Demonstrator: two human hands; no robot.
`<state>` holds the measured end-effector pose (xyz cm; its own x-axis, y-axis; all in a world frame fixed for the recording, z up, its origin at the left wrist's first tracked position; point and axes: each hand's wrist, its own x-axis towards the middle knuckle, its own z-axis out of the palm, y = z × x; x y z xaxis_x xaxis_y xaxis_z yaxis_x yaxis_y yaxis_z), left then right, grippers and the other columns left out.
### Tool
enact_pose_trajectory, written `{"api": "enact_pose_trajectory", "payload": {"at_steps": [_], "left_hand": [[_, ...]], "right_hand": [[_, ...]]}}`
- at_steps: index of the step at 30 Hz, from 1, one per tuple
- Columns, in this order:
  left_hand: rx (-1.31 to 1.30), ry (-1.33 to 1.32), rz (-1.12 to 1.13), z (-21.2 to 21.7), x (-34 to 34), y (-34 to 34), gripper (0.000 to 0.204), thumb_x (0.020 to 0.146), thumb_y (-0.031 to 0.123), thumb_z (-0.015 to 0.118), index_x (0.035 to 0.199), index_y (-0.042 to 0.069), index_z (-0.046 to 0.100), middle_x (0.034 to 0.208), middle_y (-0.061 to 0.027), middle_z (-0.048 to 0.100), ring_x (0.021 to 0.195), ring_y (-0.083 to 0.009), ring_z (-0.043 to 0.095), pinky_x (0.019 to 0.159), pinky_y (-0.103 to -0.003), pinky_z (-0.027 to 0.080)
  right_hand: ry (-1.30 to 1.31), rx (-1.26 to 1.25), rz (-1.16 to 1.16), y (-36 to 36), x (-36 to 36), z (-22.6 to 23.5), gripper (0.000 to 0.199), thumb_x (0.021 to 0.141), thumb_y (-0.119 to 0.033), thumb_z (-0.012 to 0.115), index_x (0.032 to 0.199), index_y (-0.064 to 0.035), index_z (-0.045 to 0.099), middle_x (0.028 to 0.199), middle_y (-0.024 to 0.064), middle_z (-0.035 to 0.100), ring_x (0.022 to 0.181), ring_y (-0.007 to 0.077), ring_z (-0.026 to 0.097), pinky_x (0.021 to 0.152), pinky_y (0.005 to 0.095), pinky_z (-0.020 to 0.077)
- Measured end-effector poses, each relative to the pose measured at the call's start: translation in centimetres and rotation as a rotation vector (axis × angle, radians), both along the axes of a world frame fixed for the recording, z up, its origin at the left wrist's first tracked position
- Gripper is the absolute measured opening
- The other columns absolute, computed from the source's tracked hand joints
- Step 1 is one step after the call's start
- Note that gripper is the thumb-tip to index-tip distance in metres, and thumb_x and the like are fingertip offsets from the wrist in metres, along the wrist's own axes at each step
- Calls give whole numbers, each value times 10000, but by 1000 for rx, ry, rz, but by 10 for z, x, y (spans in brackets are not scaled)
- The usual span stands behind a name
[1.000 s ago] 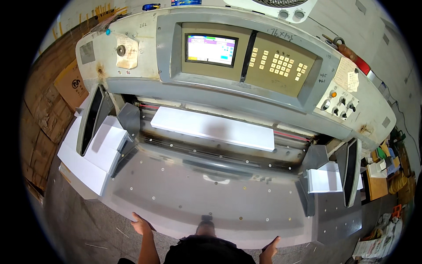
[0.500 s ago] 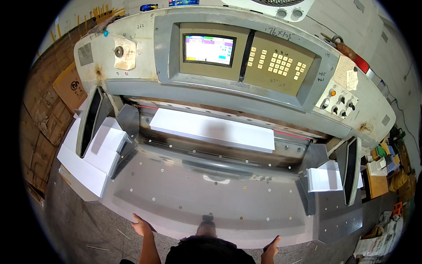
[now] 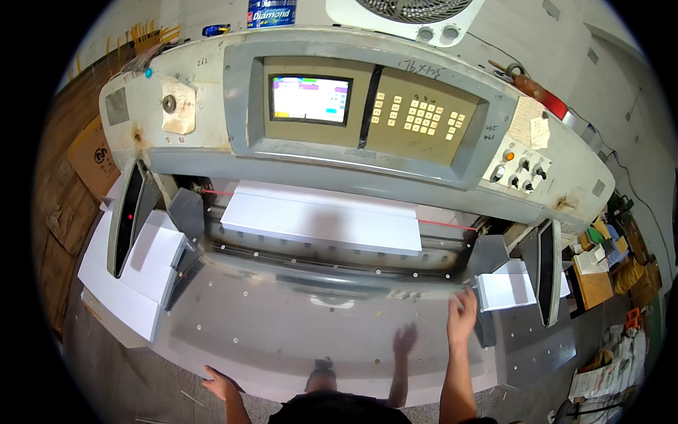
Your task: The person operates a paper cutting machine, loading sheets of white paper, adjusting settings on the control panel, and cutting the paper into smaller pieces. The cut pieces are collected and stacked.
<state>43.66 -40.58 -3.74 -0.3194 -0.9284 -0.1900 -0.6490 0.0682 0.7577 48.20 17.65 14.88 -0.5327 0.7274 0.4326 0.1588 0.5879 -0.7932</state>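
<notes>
My right hand (image 3: 462, 317) is raised over the right part of the metal table (image 3: 282, 318), fingers apart and holding nothing. It is close to the right grey side guard, and its reflection shows in the tabletop. My left hand (image 3: 222, 386) is at the table's front left edge; one digit sticks out, while the other fingers are hidden at the edge. Beyond both hands, a long stack of white paper (image 3: 321, 215) lies in the opening of a paper-cutting machine (image 3: 318, 162). A red light line (image 3: 446, 224) crosses at the stack's far side.
White paper piles (image 3: 120, 297) lie on the left wing, and a smaller white stack (image 3: 507, 288) on the right. Upright black panels (image 3: 129, 219) flank the table. Above the opening are a lit screen (image 3: 311, 99) and keypad (image 3: 424, 116). Sacks (image 3: 607, 367) lie at far right.
My right hand has left the front edge and moved forward over the table, opening its fingers. My left hand stays at the edge. A red light now shows on the left black panel.
</notes>
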Motion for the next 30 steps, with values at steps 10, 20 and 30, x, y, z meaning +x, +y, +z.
{"api": "enact_pose_trajectory", "payload": {"at_steps": [10,20,30], "left_hand": [[-2,82,22,-16,-1,-7,826,846,610,451,1235,-114,366,1131,-307,511,995,-410,562,836,-465,469],[-26,96,21,-12,0,-5,805,852,597,453,1209,-122,393,1118,-307,519,986,-413,563,823,-465,470],[-30,97,26,-12,0,-3,803,852,584,464,1220,-125,378,1121,-313,519,990,-417,559,832,-461,464]], "right_hand": [[107,599,255,-23,-206,214,244,783,-167,598,963,-4,588,1361,131,424,957,333,592,760,377,501],[20,768,175,-29,-233,235,237,784,-196,591,945,-23,606,1365,85,435,845,283,626,740,379,502],[109,826,197,-37,-243,246,185,765,-178,584,869,-26,581,1347,105,446,892,314,609,722,414,508]]}}
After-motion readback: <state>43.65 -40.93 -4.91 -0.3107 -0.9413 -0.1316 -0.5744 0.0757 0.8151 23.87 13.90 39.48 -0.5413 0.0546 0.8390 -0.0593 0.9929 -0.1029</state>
